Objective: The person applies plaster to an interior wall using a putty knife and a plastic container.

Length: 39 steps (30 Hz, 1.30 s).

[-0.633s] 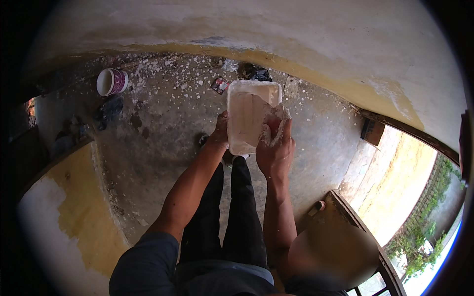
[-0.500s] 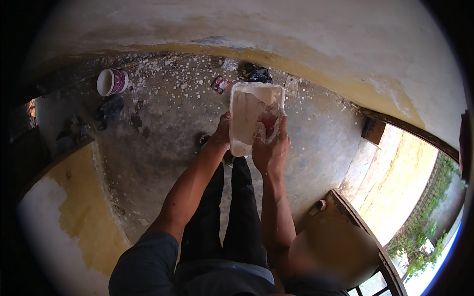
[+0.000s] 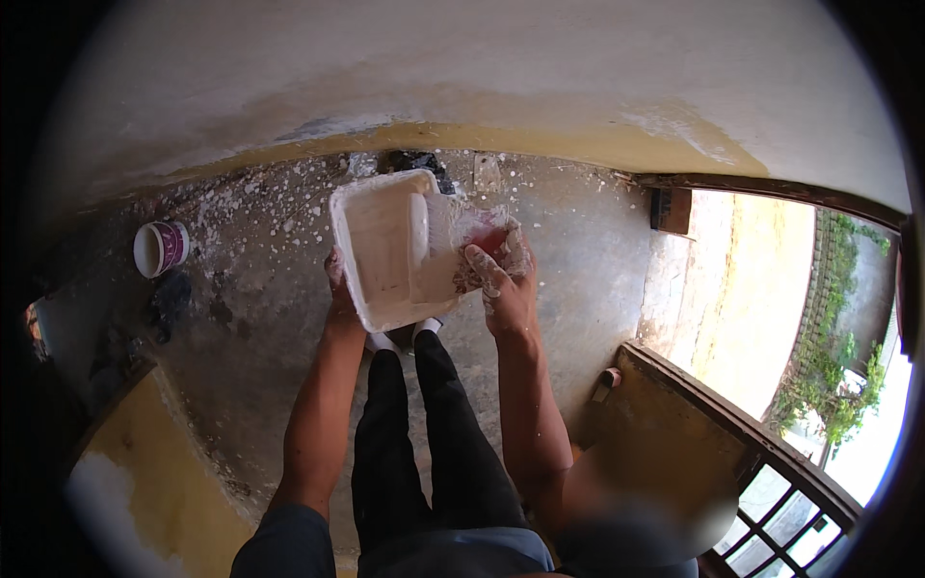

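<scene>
My left hand (image 3: 337, 281) grips the left edge of a white rectangular tray (image 3: 345, 241). The inside of the tray is coated with a pale cream, paint-like mix. In my right hand (image 3: 503, 279) is a wide flat brush (image 3: 444, 236), its reddish handle end smeared with white. The brush's pale, loaded end lies over the right side of the tray. Whether it touches the bottom I cannot tell. White residue covers the fingers of my right hand. The fingers of my left hand are partly hidden beside and under the tray.
A white and purple bucket (image 3: 162, 249) lies tipped on the grey floor at the left. White flakes and a black plastic bag (image 3: 422, 166) lie along the base of the patchy wall (image 3: 540, 87). At the right stand an open doorway and a wooden door with glass panes (image 3: 780, 520).
The tray has shifted left and tilted in view. My right hand has moved out to the tray's right side, turning the brush sideways. My view has also shifted.
</scene>
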Motion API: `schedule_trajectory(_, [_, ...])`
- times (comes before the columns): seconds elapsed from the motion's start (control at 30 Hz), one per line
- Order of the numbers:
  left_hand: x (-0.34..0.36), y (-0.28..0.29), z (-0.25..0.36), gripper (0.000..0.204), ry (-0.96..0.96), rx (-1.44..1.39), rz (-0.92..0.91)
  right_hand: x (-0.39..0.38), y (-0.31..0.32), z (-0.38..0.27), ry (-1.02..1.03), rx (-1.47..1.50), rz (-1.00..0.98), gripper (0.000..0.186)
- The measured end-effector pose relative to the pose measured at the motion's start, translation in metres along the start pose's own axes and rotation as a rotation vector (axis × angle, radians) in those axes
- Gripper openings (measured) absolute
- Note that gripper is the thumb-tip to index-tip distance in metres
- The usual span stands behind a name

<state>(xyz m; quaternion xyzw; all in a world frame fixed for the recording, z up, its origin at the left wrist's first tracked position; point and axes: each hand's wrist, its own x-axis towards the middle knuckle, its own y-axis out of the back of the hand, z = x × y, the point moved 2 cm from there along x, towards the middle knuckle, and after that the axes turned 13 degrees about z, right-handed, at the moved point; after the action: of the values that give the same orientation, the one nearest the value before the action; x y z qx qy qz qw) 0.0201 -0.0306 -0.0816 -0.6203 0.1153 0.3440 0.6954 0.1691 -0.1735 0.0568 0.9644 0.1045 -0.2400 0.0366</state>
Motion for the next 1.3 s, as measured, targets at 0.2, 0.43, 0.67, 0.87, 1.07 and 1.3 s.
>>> schedule_trajectory(0.2, [0.013, -0.016, 0.012, 0.089, -0.059, -0.028, -0.101, 0.025, 0.014, -0.007, 0.054, 0.141, 0.013, 0.020])
schedule_trajectory(0.43, [-0.002, -0.027, 0.053, 0.097, -0.228, -0.039, 0.172, 0.088, 0.005, -0.029, -0.101, 0.757, 0.038, 0.020])
schedule_trajectory(0.67, [-0.119, -0.037, 0.079, 0.092, -0.183, -0.029, 0.007, 0.145, -0.014, -0.077, 0.011, 0.893, 0.171, 0.019])
schedule_trajectory(0.87, [-0.225, -0.016, 0.114, 0.081, -0.407, 0.237, 0.268, 0.127, -0.020, -0.146, 0.012, 0.902, 0.191, 0.032])
schedule_trajectory(1.07, [-0.275, -0.024, 0.154, 0.072, -0.508, 0.356, 0.297, 0.073, -0.038, -0.270, 0.112, 0.850, 0.221, 0.032])
schedule_trajectory(1.3, [-0.285, -0.094, 0.170, 0.070, -0.417, -0.013, 0.238, 0.002, -0.025, -0.395, 0.287, 0.889, 0.138, 0.031])
